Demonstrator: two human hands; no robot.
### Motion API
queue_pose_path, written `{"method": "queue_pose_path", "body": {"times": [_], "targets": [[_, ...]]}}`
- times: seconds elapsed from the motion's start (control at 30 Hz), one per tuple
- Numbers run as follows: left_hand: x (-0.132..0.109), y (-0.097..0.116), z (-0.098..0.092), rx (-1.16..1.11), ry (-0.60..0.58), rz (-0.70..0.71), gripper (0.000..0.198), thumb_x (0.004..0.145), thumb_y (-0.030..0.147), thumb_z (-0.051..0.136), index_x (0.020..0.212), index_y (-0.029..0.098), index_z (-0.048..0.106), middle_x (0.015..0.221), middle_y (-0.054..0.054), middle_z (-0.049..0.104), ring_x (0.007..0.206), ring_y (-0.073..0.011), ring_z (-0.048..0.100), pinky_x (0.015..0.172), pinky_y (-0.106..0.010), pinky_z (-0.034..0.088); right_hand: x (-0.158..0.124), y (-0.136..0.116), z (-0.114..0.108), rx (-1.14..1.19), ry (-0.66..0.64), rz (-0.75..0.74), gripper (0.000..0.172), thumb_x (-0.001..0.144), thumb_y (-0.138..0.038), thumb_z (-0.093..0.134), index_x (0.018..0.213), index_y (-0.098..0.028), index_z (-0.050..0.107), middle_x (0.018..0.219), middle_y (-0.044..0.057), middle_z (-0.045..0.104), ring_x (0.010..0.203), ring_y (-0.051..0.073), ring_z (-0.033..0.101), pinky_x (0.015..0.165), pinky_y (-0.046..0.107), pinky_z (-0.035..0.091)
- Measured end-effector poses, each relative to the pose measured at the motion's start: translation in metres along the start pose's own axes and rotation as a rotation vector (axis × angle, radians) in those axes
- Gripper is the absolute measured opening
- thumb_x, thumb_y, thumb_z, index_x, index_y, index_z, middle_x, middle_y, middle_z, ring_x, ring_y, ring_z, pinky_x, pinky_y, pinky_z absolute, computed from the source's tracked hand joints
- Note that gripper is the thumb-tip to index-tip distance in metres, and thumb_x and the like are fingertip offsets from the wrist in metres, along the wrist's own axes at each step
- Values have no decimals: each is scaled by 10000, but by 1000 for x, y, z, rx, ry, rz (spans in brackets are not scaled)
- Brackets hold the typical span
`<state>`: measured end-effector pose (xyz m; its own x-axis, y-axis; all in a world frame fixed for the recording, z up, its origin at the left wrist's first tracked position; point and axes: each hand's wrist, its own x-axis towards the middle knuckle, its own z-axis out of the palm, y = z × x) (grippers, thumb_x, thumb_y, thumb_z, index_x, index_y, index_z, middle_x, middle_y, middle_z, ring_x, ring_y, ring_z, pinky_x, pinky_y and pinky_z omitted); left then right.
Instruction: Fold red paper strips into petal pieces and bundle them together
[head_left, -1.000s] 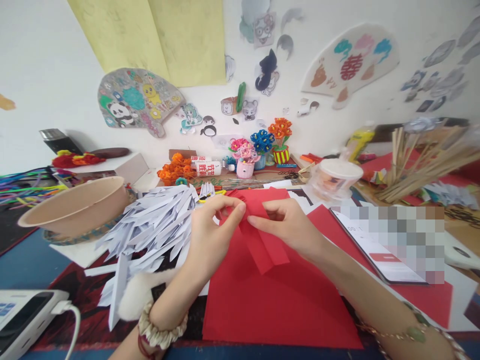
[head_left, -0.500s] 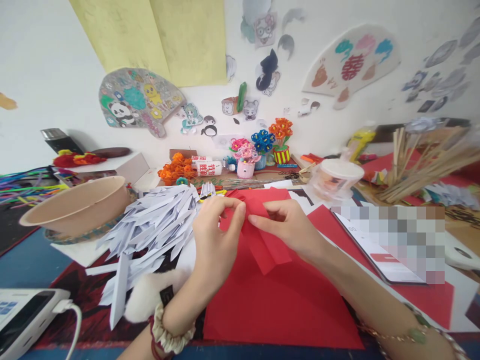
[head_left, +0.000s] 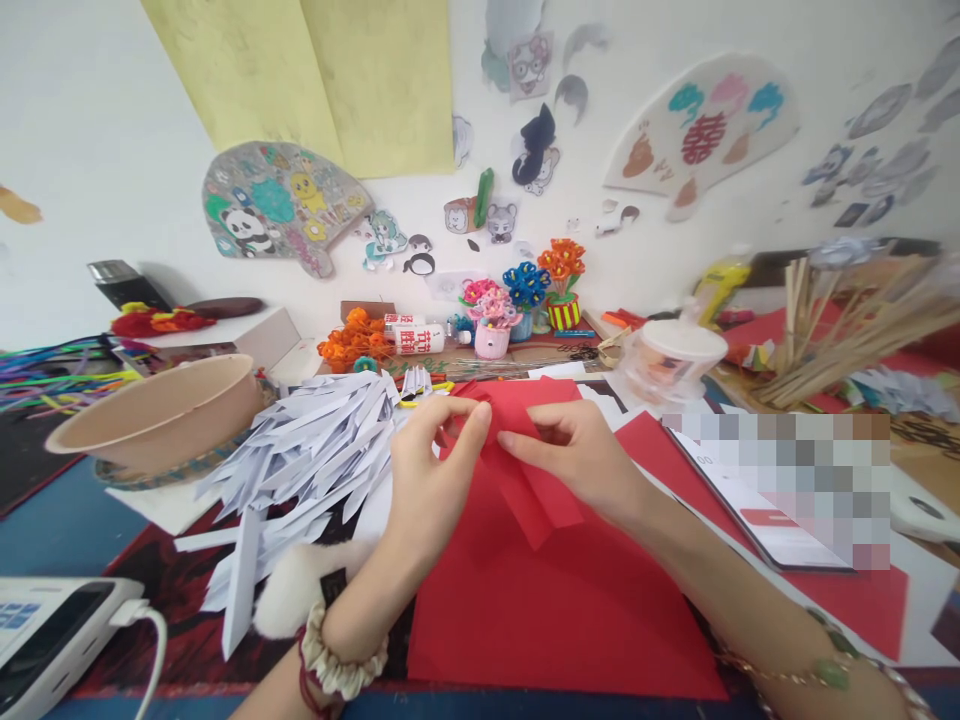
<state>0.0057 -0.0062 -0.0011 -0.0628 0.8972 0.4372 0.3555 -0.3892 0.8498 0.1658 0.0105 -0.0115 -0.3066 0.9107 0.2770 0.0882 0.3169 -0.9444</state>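
Head view, folded red paper (head_left: pixel 534 496), between left hand (head_left: pixel 429 478) and right hand (head_left: pixel 589 455)

Folded red paper (head_left: pixel 538 492), slanting downward

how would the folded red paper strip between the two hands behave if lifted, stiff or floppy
The folded red paper strip is probably very light, since it looks like thin paper. Its lengthwise crease likely adds some stiffness. The lower end, beyond the fingers, may flop or bend easily.
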Motion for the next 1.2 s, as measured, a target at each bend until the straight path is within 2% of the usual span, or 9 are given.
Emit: {"method": "queue_pose_path", "body": {"times": [0.1, 0.2, 0.37, 0.53, 0.6, 0.97, 1.07, 1.2], "targets": [[0, 0, 0, 36, 15, 39, 203, 873, 320, 572, 712, 207, 621, 705, 2, 621, 679, -160, 510, 664, -292, 390, 0, 0, 0, -72, 24, -25, 505, 828, -328, 655, 541, -216, 255, 564, -73, 230, 508, 77, 208, 445, 238, 166], [0, 0, 1, 105, 31, 86, 193, 878, 288, 546, 715, 207, 611, 700, 2, 617, 676, -159, 514, 663, -288, 392, 0, 0, 1, -115, 42, -46, 521, 833, -330, 640, 557, -220, 212, 580, -73, 183, 521, 78, 175, 447, 235, 150], [1, -2, 0, 165, -23, 92, 228, 908, 310, 484, 733, 205, 587, 718, -6, 608, 683, -161, 521, 647, -284, 386, 0, -1, 1, -130, 47, -62, 477, 840, -358, 627, 538, -212, 288, 565, -71, 227, 514, 80, 188, 446, 242, 150], [3, 0, -5, 285, -106, 144, 316, 930, 343, 449, 642, 212, 456, 626, 21, 490, 617, -148, 450, 624, -289, 346, 1, -1, -3, -134, 49, -50, 436, 840, -368, 629, 520, -198, 386, 541, -64, 314, 499, 82, 255, 459, 253, 172], [3, 0, -7, 306, -131, 172, 303, 927, 345, 463, 654, 212, 452, 624, 25, 476, 609, -146, 433, 619, -290, 336, 2, -1, -4, -138, 56, -59, 426, 841, -358, 634, 519, -194, 408, 539, -62, 335, 498, 82, 269, 461, 251, 178], [-1, 0, -5, 150, -214, 211, 272, 949, 281, 458, 686, 209, 449, 643, 34, 446, 606, -128, 404, 601, -268, 329, 3, -2, -7, -126, 95, -88, 549, 803, -380, 663, 552, -221, 201, 564, -77, 188, 524, 78, 183, 464, 243, 145], [0, 0, -6, 120, -218, 220, 280, 951, 278, 453, 681, 205, 447, 627, 42, 427, 588, -121, 380, 584, -262, 314, 2, -3, -7, -106, 90, -95, 534, 799, -356, 664, 547, -220, 214, 566, -79, 182, 521, 75, 175, 460, 239, 141], [3, 0, -8, 117, -251, 161, 341, 960, 312, 421, 637, 204, 417, 597, 51, 385, 570, -117, 358, 576, -263, 301, 2, -4, -8, -89, 76, -77, 513, 799, -351, 666, 525, -217, 254, 548, -81, 212, 509, 74, 193, 451, 233, 157]]}}
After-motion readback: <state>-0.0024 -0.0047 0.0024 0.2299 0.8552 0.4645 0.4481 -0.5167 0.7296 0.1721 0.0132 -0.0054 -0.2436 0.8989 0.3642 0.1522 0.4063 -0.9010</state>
